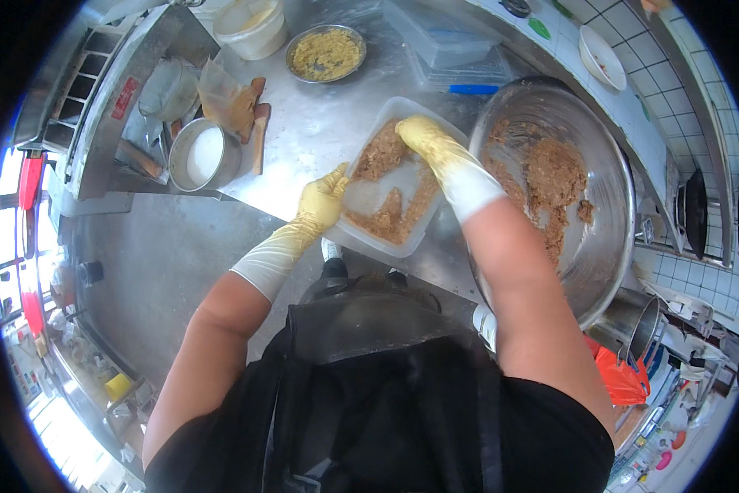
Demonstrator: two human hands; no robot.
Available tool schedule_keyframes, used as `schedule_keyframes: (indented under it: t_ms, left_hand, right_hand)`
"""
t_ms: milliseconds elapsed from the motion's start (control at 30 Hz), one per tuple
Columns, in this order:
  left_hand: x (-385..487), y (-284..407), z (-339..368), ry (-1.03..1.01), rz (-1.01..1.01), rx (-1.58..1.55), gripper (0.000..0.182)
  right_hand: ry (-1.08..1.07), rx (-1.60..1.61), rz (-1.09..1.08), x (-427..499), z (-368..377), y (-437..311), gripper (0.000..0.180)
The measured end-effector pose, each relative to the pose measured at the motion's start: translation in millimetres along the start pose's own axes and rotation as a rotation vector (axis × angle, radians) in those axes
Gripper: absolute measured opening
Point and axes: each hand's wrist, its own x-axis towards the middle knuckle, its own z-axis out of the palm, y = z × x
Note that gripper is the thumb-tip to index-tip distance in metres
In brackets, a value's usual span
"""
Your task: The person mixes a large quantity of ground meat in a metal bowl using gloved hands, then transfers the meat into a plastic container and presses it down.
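A translucent rectangular plastic container (420, 239) rests near the front edge of the steel table, with brown minced mixture (379, 154) clumped along its sides and part of its bottom bare. My left hand (321, 198), in a yellowish glove, holds the container's left rim. At the far side, my gloved right hand (420, 132) reaches inside with bent fingers touching the mixture; its fingertips are partly hidden. To the right stands a large steel basin (610, 228) with more brown mixture (554, 172) smeared and heaped in it. My right forearm passes over the basin's near left side.
A steel bowl of yellow crumbly food (326, 55) and a white plastic tub (252, 37) stand at the back. At left are a metal pot with white granules (204, 157) and a wooden-handled tool (260, 138). Stacked plastic containers (443, 43) sit behind; a shelf (567, 55) borders the right.
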Motion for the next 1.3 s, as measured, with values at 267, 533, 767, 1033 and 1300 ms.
schedule_keyframes:
  t_ms: [267, 533, 767, 1033, 1300]
  left_hand:
    - [0.8, 13.1, -5.3, -0.046, -0.022, -0.083, 0.042]
    - [6.0, 35.5, -14.7, -0.037, -0.045, 0.121, 0.040]
    - [11.4, 35.2, -13.7, -0.117, 0.064, 0.343, 0.044]
    - [11.3, 42.5, -13.3, -0.182, -0.012, 0.373, 0.046]
    - [19.1, 47.1, -13.2, -0.152, -0.233, 0.052, 0.029]
  right_hand:
    - [-0.180, 0.096, -0.066, 21.0, 65.0, -15.6, 0.049]
    - [-0.164, -0.557, -0.529, -107.3, 100.3, -26.4, 0.042]
    - [-0.103, -0.518, -0.356, -37.2, 51.6, -27.0, 0.042]
    - [-0.342, -1.164, 0.131, -21.9, 117.6, -15.3, 0.034]
    - [-0.243, -1.053, 0.364, 21.9, 53.9, -8.0, 0.033]
